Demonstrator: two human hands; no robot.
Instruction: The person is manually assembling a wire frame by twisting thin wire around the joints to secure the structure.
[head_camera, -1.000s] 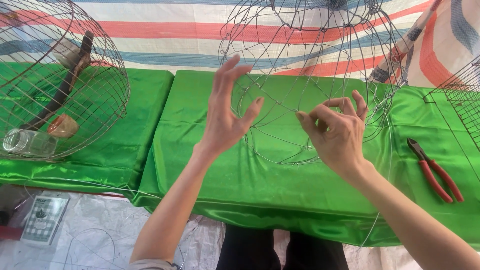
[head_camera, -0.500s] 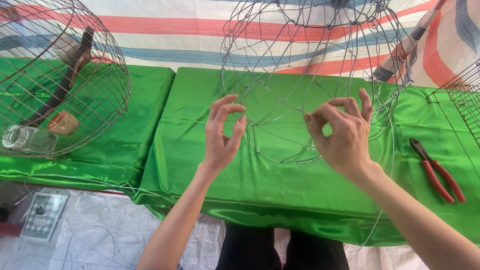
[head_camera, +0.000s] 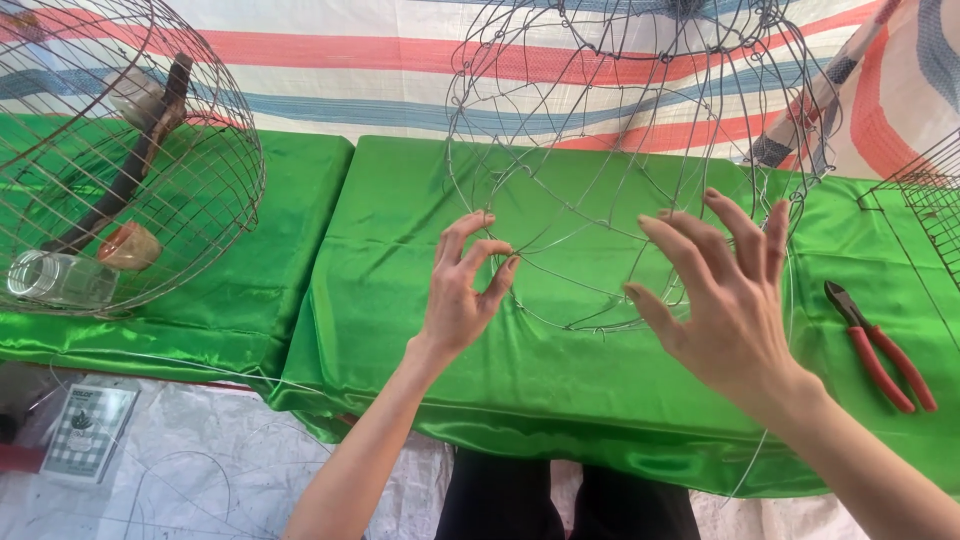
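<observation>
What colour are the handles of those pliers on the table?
Red, on the metal-jawed pliers lying on the green satin cloth; head view.

Bright glossy green on the cloth (head_camera: 400, 300) covering the bench, red, blue and white stripes on the backdrop fabric (head_camera: 350, 60) along the top, red grips with dark jaws on the pliers (head_camera: 880, 345) at right, dull grey-silver on the wire frame (head_camera: 620, 150) at centre, rusty brown on the round wire cage (head_camera: 200, 180) at upper left.
</observation>
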